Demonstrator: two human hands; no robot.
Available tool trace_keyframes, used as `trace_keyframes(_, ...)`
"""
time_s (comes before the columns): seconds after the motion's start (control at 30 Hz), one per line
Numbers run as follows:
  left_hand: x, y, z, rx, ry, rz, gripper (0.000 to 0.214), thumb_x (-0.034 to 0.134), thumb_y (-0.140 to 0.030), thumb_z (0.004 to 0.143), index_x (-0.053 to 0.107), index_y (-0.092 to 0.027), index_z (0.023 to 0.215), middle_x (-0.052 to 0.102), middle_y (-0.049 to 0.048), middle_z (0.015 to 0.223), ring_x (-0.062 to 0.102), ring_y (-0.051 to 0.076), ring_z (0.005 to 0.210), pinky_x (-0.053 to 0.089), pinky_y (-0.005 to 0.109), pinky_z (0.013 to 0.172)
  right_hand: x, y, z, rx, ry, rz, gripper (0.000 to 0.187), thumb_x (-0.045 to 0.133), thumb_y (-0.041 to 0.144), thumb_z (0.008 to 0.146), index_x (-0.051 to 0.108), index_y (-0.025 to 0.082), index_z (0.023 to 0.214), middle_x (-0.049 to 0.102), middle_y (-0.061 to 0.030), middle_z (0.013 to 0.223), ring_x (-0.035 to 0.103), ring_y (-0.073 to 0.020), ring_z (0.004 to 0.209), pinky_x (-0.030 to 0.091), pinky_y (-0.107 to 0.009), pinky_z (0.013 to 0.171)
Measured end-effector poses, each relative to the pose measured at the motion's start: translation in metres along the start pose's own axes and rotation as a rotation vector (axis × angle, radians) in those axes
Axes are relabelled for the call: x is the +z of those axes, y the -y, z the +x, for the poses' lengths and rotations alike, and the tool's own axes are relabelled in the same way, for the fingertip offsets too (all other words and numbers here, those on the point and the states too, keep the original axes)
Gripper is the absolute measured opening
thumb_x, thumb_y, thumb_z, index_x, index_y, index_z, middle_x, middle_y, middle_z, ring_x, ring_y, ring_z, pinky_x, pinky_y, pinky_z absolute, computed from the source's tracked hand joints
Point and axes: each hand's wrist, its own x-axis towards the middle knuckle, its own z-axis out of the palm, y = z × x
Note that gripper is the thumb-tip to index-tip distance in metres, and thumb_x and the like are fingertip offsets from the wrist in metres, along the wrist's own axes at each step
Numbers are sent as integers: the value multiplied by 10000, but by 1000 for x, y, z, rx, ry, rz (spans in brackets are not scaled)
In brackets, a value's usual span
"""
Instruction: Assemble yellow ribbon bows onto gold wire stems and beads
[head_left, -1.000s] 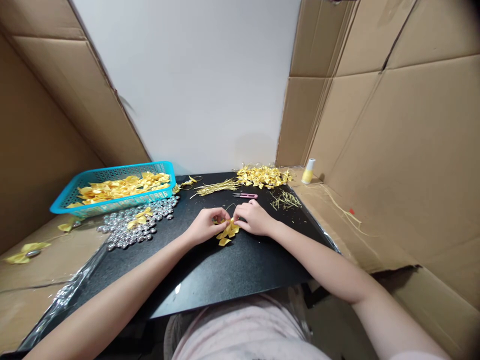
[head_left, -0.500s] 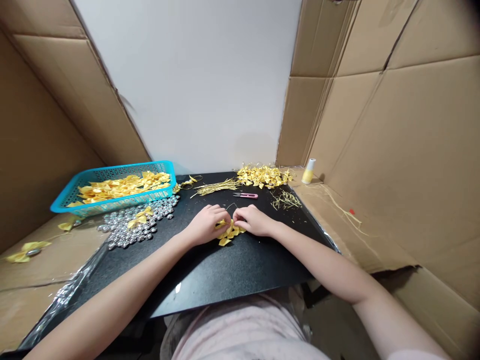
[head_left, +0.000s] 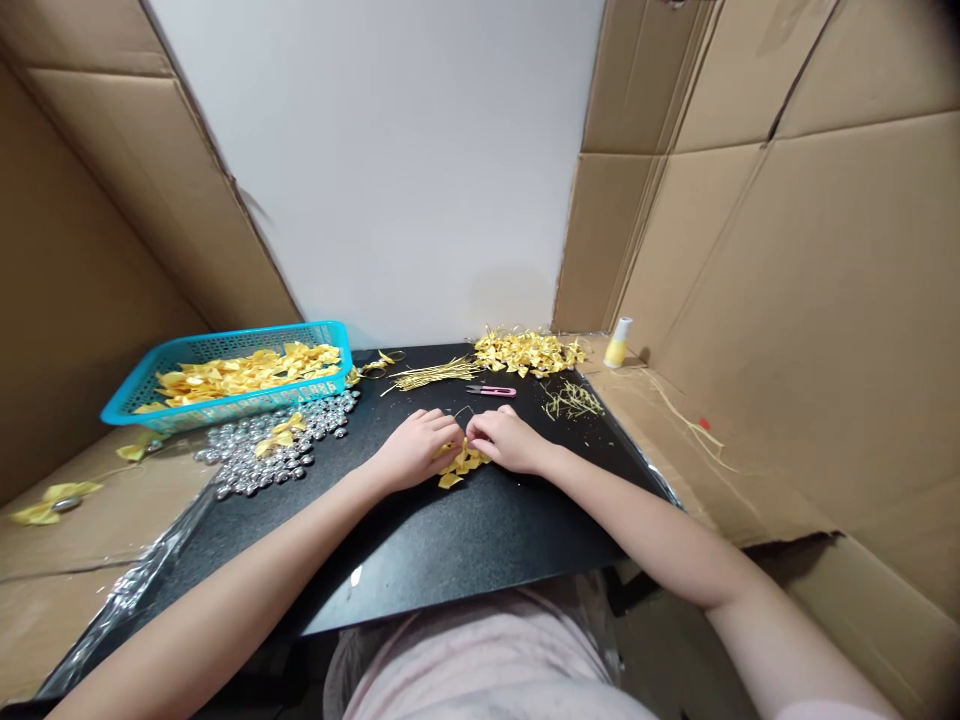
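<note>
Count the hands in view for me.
2. The left hand is at the left side of the small yellow pieces at the table's middle; the right hand is at their right, nearer than the snips.

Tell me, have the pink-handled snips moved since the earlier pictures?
No. Against the black tabletop and gold wire bundle, the pink-handled snips show no shift either way; they lie just on the near side of the bundle's right end.

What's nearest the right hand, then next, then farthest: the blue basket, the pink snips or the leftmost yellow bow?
In the head view, from the right hand:
1. Pink snips: just beyond it, on the black table.
2. Blue basket: to the left, toward the back.
3. Leftmost yellow bow: far left, on the cardboard.
</note>
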Motion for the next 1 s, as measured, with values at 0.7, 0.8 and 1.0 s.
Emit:
trace_keyframes(0.7,1,8,0,-87,-1,-543,279,438,-395,914,423,-191,724,509,1,743,436,159,745,371,271,714,4,-8,6,92,27,690,152,619,284,794,549,158,747,522,33,678,443,-100,618,371,-238,608)
trace_keyframes(0.8,2,8,0,-130,3,-610,298,438,-424,907,410,-191,722,490,-7,739,424,154,740,368,271,725,5,-10,7,97,29,728,242,641,382,768,550,159,747,519,29,675,443,-104,619,368,-245,606)
trace_keyframes(1.0,1,4,1,-194,-14,-776,309,461,-434,881,375,-193,708,437,-21,736,417,143,731,366,259,712,4,-8,7,96,20,774,301,647,442,755,538,162,754,510,25,688,435,-107,631,364,-249,608)
